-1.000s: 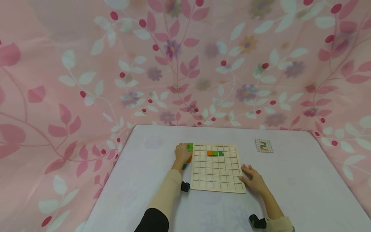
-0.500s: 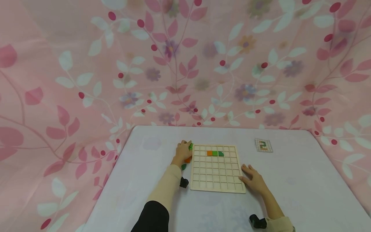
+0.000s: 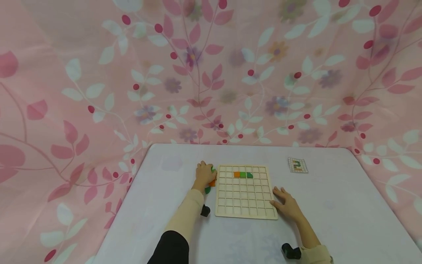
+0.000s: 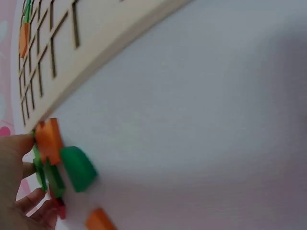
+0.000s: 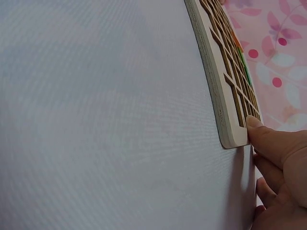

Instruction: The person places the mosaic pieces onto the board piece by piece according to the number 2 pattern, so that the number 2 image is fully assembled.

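A pale wooden grid board (image 3: 244, 205) lies on the table, with an orange block (image 3: 237, 174), a green block (image 3: 242, 175) and a dark green block (image 3: 250, 175) in a row of its cells. My left hand (image 3: 204, 173) is beside the board's left edge, fingers bent around a light green block (image 4: 40, 167). Close by its fingertips lie an orange block (image 4: 49, 141) with a notched edge and a dark green block (image 4: 78, 168). My right hand (image 3: 287, 205) rests at the board's right edge, thumb on the rim near the corner and fingers loosely extended beside it.
A small gridded pattern card (image 3: 298, 165) with a coloured figure lies at the back right of the white table (image 3: 343, 205). Another orange block (image 4: 100, 220) lies nearer in the left wrist view. A pink floral cloth (image 3: 230, 91) hangs behind the table.
My left hand has shifted slightly left among the loose blocks, and the light green block at its fingertips has tilted and moved with it. My right hand stays at the board's edge.
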A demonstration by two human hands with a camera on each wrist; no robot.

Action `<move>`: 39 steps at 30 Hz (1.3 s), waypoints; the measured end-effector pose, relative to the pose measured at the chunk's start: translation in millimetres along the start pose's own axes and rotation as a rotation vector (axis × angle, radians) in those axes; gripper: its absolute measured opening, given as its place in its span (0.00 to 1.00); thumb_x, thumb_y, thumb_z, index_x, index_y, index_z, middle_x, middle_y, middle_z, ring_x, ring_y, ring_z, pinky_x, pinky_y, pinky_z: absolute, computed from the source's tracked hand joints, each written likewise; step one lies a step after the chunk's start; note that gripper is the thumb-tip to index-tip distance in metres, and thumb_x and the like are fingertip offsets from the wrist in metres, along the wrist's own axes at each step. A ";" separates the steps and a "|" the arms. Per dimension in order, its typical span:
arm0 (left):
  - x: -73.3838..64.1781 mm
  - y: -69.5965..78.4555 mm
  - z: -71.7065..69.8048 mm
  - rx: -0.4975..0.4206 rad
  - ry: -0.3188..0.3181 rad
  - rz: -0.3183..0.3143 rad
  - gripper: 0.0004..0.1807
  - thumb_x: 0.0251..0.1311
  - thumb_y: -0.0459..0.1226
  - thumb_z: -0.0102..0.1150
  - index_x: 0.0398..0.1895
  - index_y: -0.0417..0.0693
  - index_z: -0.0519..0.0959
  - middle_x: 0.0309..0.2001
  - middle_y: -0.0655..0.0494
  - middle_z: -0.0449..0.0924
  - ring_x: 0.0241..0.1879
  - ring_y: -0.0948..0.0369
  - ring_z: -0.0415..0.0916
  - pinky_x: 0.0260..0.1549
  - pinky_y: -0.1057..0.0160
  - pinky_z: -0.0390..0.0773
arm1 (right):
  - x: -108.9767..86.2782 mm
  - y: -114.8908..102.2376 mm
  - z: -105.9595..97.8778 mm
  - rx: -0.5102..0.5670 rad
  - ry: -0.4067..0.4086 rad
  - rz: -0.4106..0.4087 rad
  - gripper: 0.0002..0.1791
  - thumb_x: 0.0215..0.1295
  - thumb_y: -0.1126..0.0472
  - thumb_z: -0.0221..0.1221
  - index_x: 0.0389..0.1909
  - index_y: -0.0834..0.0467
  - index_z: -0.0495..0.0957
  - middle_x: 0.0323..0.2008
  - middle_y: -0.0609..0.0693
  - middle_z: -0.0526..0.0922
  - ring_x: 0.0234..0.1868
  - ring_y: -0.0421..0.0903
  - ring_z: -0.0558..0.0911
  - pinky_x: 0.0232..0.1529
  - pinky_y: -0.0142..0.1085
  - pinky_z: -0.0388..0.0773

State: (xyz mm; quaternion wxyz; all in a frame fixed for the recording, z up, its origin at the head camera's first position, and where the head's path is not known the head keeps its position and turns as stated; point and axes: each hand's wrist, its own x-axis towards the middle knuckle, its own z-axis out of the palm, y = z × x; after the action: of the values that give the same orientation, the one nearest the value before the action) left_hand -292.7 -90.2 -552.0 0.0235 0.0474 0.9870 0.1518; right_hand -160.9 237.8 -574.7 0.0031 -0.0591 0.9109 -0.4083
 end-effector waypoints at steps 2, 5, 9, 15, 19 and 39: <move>-2.3 -5.6 3.5 -0.019 0.066 -0.023 0.20 0.62 0.44 0.54 0.52 0.42 0.79 0.47 0.39 0.70 0.47 0.47 0.65 0.48 0.52 0.69 | 0.3 -0.4 0.0 0.003 -0.004 -0.002 0.31 0.59 0.61 0.63 0.59 0.73 0.67 0.62 0.67 0.65 0.66 0.71 0.54 0.61 0.64 0.51; -6.4 -13.3 9.5 -0.099 0.171 -0.036 0.15 0.61 0.39 0.57 0.46 0.38 0.81 0.44 0.40 0.73 0.45 0.48 0.68 0.48 0.55 0.71 | 0.2 -0.5 -0.1 0.012 -0.004 -0.004 0.31 0.58 0.61 0.63 0.59 0.74 0.67 0.62 0.67 0.64 0.66 0.71 0.54 0.61 0.64 0.51; -11.4 -20.2 16.7 -0.271 0.295 -0.056 0.14 0.58 0.33 0.59 0.46 0.34 0.79 0.44 0.39 0.74 0.45 0.48 0.69 0.47 0.56 0.74 | 0.1 -0.3 0.2 0.012 -0.002 -0.009 0.31 0.59 0.61 0.63 0.59 0.74 0.67 0.62 0.68 0.64 0.66 0.71 0.54 0.61 0.65 0.51; -16.9 -23.3 21.3 -0.556 0.420 -0.102 0.19 0.47 0.28 0.63 0.45 0.30 0.77 0.38 0.39 0.77 0.45 0.44 0.69 0.45 0.50 0.72 | -0.9 0.1 0.1 0.014 -0.004 -0.004 0.31 0.58 0.61 0.63 0.59 0.73 0.67 0.62 0.68 0.64 0.66 0.70 0.54 0.61 0.64 0.51; -18.9 -24.3 21.2 -0.637 0.416 -0.096 0.19 0.42 0.27 0.64 0.42 0.30 0.77 0.35 0.41 0.77 0.43 0.46 0.68 0.42 0.51 0.71 | -1.0 -0.2 0.2 0.011 -0.001 -0.004 0.31 0.58 0.61 0.63 0.59 0.73 0.67 0.62 0.68 0.65 0.66 0.70 0.54 0.61 0.64 0.51; -25.4 0.9 26.5 -0.657 0.358 0.185 0.18 0.43 0.26 0.61 0.42 0.28 0.78 0.38 0.39 0.78 0.38 0.49 0.76 0.38 0.56 0.79 | -0.3 0.4 -0.2 0.020 0.003 0.000 0.31 0.58 0.62 0.63 0.59 0.74 0.67 0.62 0.67 0.65 0.66 0.70 0.54 0.61 0.64 0.51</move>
State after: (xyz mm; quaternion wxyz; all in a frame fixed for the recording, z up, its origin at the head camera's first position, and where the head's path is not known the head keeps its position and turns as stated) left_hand -265.8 -84.1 -576.2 -0.1489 0.0990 0.8657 0.4676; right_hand -160.7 238.2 -574.9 0.0021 -0.0585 0.9067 -0.4177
